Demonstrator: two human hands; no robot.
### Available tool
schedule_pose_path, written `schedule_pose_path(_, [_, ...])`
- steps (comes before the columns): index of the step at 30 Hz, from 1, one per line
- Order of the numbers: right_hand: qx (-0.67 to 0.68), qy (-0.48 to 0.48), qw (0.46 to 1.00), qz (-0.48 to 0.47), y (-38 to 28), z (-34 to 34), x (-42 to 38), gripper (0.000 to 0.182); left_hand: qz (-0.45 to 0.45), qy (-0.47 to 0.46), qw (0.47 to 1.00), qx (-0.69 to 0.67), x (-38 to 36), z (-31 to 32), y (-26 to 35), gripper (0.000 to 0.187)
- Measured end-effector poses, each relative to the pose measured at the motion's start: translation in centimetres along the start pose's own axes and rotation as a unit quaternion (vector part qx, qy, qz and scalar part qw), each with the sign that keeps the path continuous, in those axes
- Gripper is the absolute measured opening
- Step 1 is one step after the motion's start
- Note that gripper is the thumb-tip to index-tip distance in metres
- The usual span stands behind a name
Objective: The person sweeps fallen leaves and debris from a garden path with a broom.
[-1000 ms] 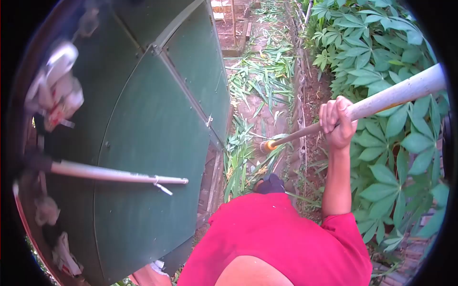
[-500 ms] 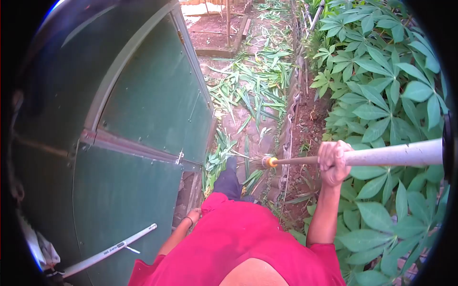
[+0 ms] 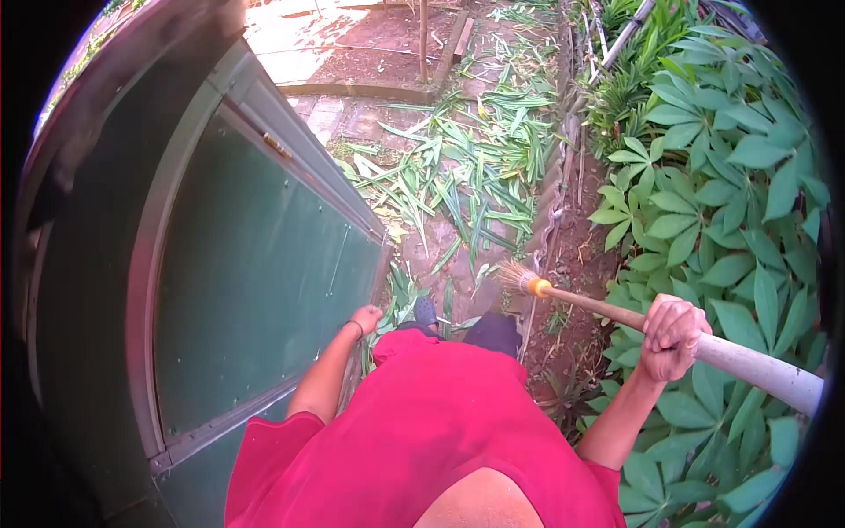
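While the right hand [image 3: 671,336] clenches the broom [image 3: 616,312], bristles on the brick path [image 3: 458,255] beside cut leaves [image 3: 466,167], the left hand [image 3: 365,319] hangs loosely curled by the green door [image 3: 255,273].

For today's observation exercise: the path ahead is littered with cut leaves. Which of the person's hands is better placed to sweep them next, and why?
The right hand. It already grips the broom, whose bristles sit at the edge of the cut leaves. The left hand hangs empty beside the green wall.
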State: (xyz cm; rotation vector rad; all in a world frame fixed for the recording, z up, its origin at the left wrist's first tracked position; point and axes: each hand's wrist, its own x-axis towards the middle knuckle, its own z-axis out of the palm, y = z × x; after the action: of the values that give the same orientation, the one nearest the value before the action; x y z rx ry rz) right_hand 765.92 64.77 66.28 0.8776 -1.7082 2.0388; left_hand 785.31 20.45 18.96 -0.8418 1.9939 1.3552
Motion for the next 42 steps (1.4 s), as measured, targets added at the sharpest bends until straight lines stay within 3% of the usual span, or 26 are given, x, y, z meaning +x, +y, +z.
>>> schedule_pose_path(2, [-0.004, -0.002, 1.000, 0.007, 3.5, -0.2, 3.7, 0.050, 0.075, 0.035, 0.996, -0.019, 6.1, -0.9, 2.9, 0.032])
schedule_pose_path(7, [0.031, -0.055, 0.998, 0.023, 14.8, -1.5, 13.6, 0.049, 0.032, 0.016, 0.997, -0.071, 8.6, -3.6, 20.2, 0.029])
schedule_pose_path(9, [0.073, -0.065, 0.994, 0.043, 20.4, -3.1, 17.1, 0.047, 0.048, 0.042, 0.991, -0.116, 12.5, -2.4, 19.8, 0.029])
schedule_pose_path(12, [0.124, -0.086, 0.986, 0.066, 27.3, -4.5, 22.8, 0.046, -0.015, 0.107, 0.970, -0.219, 16.2, 1.0, 19.2, 0.030])
schedule_pose_path(13, [0.122, -0.083, 0.985, 0.084, 29.1, -5.0, 24.5, 0.045, -0.088, 0.121, 0.964, -0.220, 14.9, 2.4, 20.5, 0.032])
schedule_pose_path(14, [0.119, -0.081, 0.985, 0.099, 30.7, -5.4, 26.4, 0.045, -0.114, 0.067, 0.981, -0.144, 17.1, 4.4, 17.0, 0.034])
schedule_pose_path(15, [0.126, -0.087, 0.983, 0.098, 32.2, -5.8, 28.1, 0.045, -0.134, 0.001, 0.983, -0.124, 15.4, 5.6, 18.6, 0.037])
schedule_pose_path(16, [0.127, -0.087, 0.983, 0.097, 33.7, -6.2, 29.8, 0.045, -0.017, -0.017, 0.999, 0.047, 15.7, 7.6, 16.9, 0.036])
schedule_pose_path(17, [0.126, -0.089, 0.983, 0.100, 35.0, -6.5, 31.4, 0.044, 0.098, -0.036, 0.971, 0.214, 16.3, 9.5, 15.5, 0.036])
schedule_pose_path(18, [0.127, -0.100, 0.982, 0.096, 35.6, -6.5, 32.4, 0.044, 0.096, -0.036, 0.973, 0.209, 15.4, 10.2, 16.8, 0.036])
schedule_pose_path(20, [0.137, -0.112, 0.980, 0.092, 37.7, -7.4, 35.0, 0.043, -0.105, -0.027, 0.994, -0.001, 14.0, 11.5, 20.0, 0.041])
schedule_pose_path(21, [0.145, -0.115, 0.979, 0.084, 39.1, -7.9, 36.5, 0.042, -0.150, -0.020, 0.987, -0.046, 14.3, 12.4, 21.3, 0.041])
schedule_pose_path(25, [0.165, -0.092, 0.979, 0.071, 44.7, -9.7, 42.4, 0.039, -0.127, -0.091, 0.988, 0.008, 19.4, 12.7, 27.1, 0.042])
schedule_pose_path(30, [0.120, -0.041, 0.989, 0.073, 52.4, -11.9, 48.4, 0.040, -0.050, -0.160, 0.971, 0.170, 32.0, 4.7, 35.1, 0.044])
schedule_pose_path(34, [0.068, -0.013, 0.994, 0.081, 57.5, -13.4, 53.7, 0.040, -0.042, -0.024, 0.990, 0.131, 46.2, -7.6, 41.9, 0.045])
schedule_pose_path(35, [0.039, -0.002, 0.995, 0.086, 58.0, -13.3, 55.4, 0.040, -0.142, 0.009, 0.974, 0.174, 48.1, -11.7, 47.9, 0.045])
schedule_pose_path(37, [0.048, 0.009, 0.996, 0.079, 59.4, -14.2, 58.8, 0.038, -0.079, 0.075, 0.970, 0.216, 56.0, -16.7, 50.7, 0.044])
schedule_pose_path(39, [0.032, 0.028, 0.997, 0.067, 60.8, -15.1, 61.9, 0.038, 0.030, 0.111, 0.983, 0.141, 60.3, -21.5, 58.2, 0.041])
schedule_pose_path(42, [0.009, 0.063, 0.996, 0.059, 63.2, -15.6, 65.3, 0.038, 0.079, 0.101, 0.988, 0.086, 64.0, -26.5, 70.4, 0.038])
